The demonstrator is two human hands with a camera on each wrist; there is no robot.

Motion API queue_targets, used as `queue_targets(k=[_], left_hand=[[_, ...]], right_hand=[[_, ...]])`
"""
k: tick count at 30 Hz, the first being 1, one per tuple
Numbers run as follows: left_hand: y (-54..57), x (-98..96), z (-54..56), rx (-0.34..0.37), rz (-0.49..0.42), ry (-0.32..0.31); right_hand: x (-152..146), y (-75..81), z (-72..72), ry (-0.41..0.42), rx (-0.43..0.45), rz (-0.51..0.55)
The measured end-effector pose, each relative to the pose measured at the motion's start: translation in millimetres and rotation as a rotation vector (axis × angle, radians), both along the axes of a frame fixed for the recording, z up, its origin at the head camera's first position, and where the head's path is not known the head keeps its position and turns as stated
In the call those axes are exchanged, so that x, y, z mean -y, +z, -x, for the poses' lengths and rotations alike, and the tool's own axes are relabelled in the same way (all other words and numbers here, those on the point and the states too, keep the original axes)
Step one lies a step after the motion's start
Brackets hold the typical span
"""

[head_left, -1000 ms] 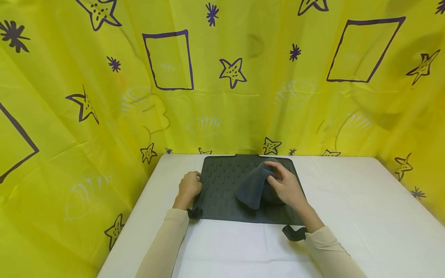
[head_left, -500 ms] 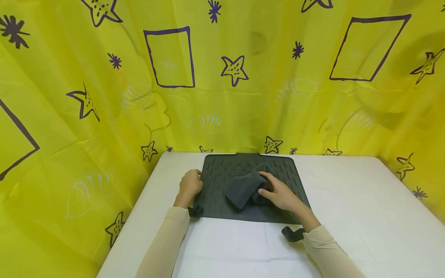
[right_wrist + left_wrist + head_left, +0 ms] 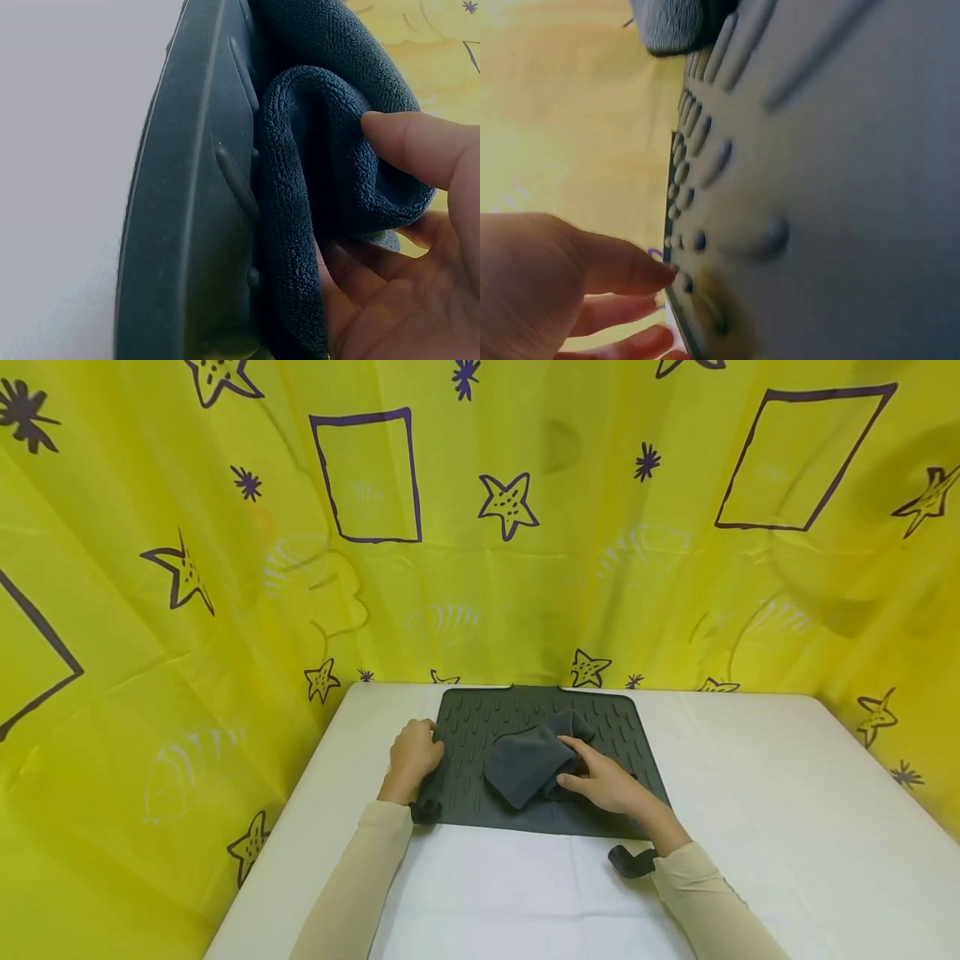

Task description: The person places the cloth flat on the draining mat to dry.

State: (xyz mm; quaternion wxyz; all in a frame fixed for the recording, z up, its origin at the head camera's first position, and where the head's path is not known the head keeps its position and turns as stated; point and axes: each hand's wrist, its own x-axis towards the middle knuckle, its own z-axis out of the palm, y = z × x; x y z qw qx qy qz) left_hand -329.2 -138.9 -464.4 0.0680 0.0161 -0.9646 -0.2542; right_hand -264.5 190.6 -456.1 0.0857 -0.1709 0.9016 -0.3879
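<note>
A dark grey rubber mat (image 3: 461, 727) with raised drop-shaped ridges lies on the white table. At its left edge, my left hand (image 3: 415, 752) pinches the rim. The left wrist view shows that thumb (image 3: 622, 266) on the rim and the other fingers along its outer side. My right hand (image 3: 611, 783) holds a dark blue-grey cloth (image 3: 521, 764) bunched on the middle of the mat. Seen from the right wrist, the cloth (image 3: 289, 195) is a thick, fuzzy fabric in loose folds. The thumb presses one fold from outside, while the fingers reach beneath and are partly hidden.
A yellow curtain (image 3: 450, 585) printed with stars and frames hangs behind the table and along both sides. The white tabletop (image 3: 765, 777) extends around the mat. Black wrist mounts (image 3: 632, 862) sit below each hand.
My right hand has moved left and down with the cloth, which now lies lower and more spread over the mat. The left hand has stayed at the mat's left edge.
</note>
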Motion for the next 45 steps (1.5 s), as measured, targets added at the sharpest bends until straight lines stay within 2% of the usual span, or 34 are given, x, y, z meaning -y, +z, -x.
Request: queue_targets(k=[3, 5, 8, 12, 15, 20, 24, 28, 35, 45], left_hand=[[3.9, -4.8, -1.5, -0.042, -0.005, -0.019], [7.6, -8.9, -2.4, -0.070, -0.011, -0.062], [13.9, -16.0, -5.2, -0.078, -0.018, -0.178], [19.7, -25.6, -10.3, -0.028, -0.023, -0.349], [18.6, -32.3, -12.7, 0.004, -0.019, -0.418], [13.4, -42.2, -13.7, 0.025, 0.015, -0.420], [11.7, -44.8, -15.5, 0.062, 0.032, -0.421], [10.2, -45.9, -17.1, 0.095, 0.041, -0.432], [9.3, -46.2, -18.3, 0.098, 0.040, -0.466], [10.6, -46.0, -22.1, 0.158, 0.034, -0.504]], right_hand=[[0, -0.6, 1.3, 0.009, 0.009, 0.011], [-1, -1.3, 2.2, 0.013, 0.008, 0.015], [-2, -1.9, 3.3, 0.011, 0.008, 0.026], [-5, 0.7, 3.6, 0.006, 0.015, 0.061], [-9, 4.5, 4.2, 0.004, 0.010, 0.075], [-22, 9.3, 5.8, -0.005, -0.024, 0.070], [-33, 11.1, 7.0, -0.025, -0.026, 0.017], [-41, 13.3, 6.9, -0.005, -0.044, -0.061], [-48, 13.0, 7.9, 0.030, -0.043, -0.150], [-48, 6.9, 8.5, 0.062, -0.031, -0.177]])
